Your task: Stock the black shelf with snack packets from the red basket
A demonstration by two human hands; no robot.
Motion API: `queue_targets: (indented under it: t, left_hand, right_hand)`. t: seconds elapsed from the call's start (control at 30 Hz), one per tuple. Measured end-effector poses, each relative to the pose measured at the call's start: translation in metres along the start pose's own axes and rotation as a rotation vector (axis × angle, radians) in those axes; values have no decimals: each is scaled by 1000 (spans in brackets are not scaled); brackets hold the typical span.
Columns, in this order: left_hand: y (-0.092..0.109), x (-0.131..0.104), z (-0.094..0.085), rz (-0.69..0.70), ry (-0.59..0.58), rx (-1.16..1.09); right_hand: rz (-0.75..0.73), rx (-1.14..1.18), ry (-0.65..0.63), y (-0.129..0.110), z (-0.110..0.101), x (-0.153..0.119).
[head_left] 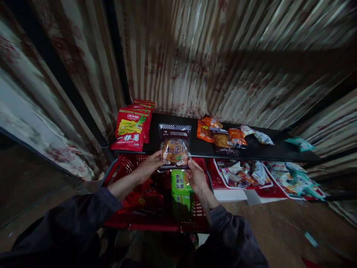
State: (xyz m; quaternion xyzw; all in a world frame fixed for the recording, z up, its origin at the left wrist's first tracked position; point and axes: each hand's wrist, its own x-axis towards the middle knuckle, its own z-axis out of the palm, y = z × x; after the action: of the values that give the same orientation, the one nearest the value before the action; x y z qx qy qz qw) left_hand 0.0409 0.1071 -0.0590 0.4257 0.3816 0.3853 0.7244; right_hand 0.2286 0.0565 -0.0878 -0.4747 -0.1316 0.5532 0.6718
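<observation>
Striped curtains [181, 48] hang behind a black shelf [262, 150], and the light reaching me through the head camera is dim. Red bags [129, 130] stand at the shelf's left end; orange packs [237, 138] and a similar brown bag [222, 140] lie to the right of centre. Between these groups, in front of the shelf's edge, I have the chip bag [175, 147] held up with its printed face toward me. I cannot tell whether its back touches the shelf. Below it sits a red basket [150, 226] with green packs [181, 204] inside.

My left hand [150, 165] grips the lower left side of the bag and my right hand [197, 174] grips the lower right, thumb on the front; the fingers behind are hidden from me.

I judge the bag light and puffy, its film slick and glossy, giving under pressure, with brittle slices that a hard squeeze could crack. I would keep the pinch gentle at the side edges, or take the flat dark seal along the top, where nothing can be crushed, and leave the bulging middle alone.
</observation>
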Motion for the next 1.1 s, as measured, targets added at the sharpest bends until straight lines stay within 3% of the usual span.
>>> queue_targets:
  t: [0.2, 0.33, 0.57, 0.73, 0.97, 1.1]
  left_hand:
    - [23, 10, -10, 51, 189, -36]
    - [22, 11, -13, 47, 302, -55]
    - [17, 6, -5, 46, 233, -37]
    - [24, 6, -4, 40, 274, -97]
    - [25, 5, -6, 69, 215, -44]
    - [21, 7, -8, 93, 255, 32]
  right_hand:
    - [26, -116, -82, 7, -2, -11]
    - [2, -180, -147, 12, -1, -14]
    - [-45, -175, -171, 11, 1, -12]
    - [-138, -210, -117, 6, 4, -12]
    - [-233, -216, -104, 3, 5, -11]
    - [-276, -262, -88, 4, 4, -11]
